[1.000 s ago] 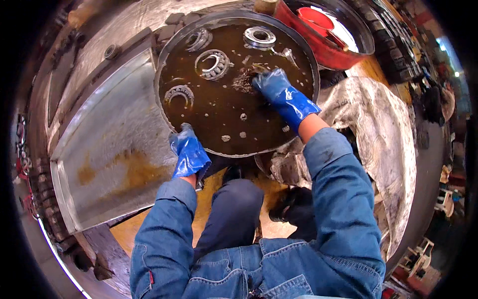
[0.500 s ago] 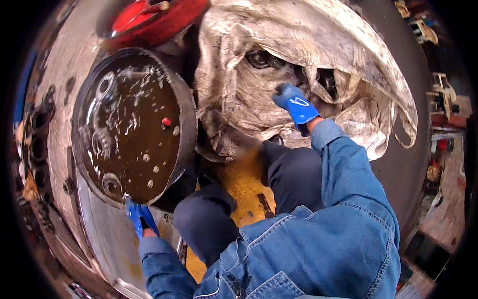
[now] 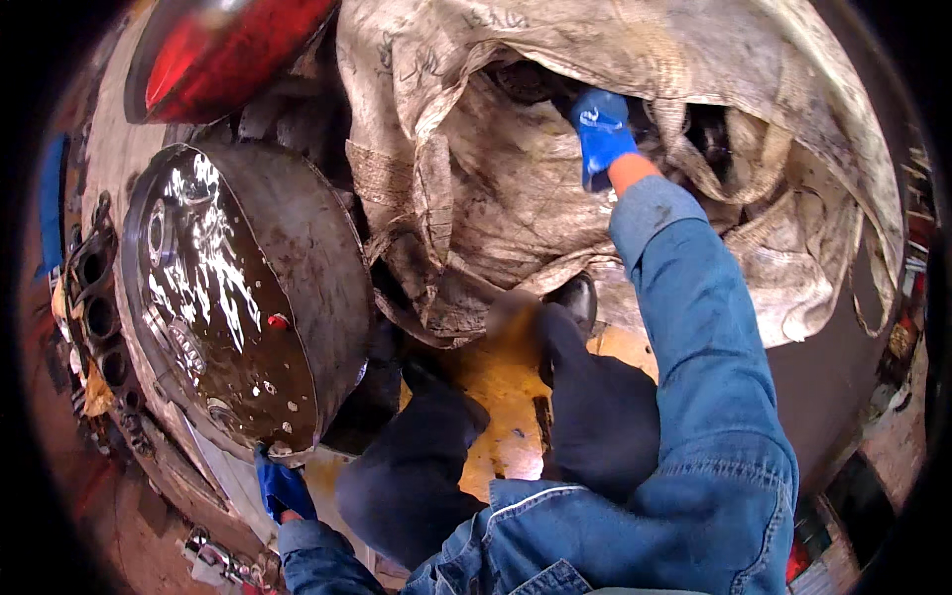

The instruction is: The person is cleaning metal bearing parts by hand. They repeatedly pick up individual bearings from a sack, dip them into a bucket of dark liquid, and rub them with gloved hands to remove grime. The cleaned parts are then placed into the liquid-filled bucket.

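At the left stands a round metal tub of murky brown liquid, with ring-shaped metal parts and a small red piece in it. My left hand, in a blue glove, grips the near rim of the tub. My right hand, gloved the same way, is at the dark opening of a large, stained white woven bag. Its fingertips are lost in the shadow there, so what they touch is hidden. A dark rounded part shows inside the bag beside this hand.
A red container stands beyond the tub. Fabric loops hang across the bag's opening. Dark metal parts with round holes lie along the far left. My knees are between tub and bag, above a yellow surface.
My right hand has moved farther away, from the bag's cloth up to its dark opening. The left hand stays at the tub's rim. The view has shifted, and the tub appears more tilted.
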Motion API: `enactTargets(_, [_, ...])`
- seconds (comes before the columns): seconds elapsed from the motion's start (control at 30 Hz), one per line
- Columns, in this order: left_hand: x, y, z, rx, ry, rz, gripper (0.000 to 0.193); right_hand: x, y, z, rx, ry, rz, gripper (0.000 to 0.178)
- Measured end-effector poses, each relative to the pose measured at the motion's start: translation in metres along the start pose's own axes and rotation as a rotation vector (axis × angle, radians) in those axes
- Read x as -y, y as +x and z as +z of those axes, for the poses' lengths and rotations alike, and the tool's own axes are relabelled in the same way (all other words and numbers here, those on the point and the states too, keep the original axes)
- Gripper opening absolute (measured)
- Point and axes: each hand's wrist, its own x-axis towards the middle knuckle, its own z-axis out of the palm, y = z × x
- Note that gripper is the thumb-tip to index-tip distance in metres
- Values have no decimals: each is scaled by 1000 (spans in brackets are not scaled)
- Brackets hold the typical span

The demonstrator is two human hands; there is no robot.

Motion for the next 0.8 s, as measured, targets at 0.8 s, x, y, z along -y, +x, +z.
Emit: enactTargets(0.8, [71, 46, -6, -263, -579, 17, 38, 22, -166, -104, 716, 1138, -181, 45])
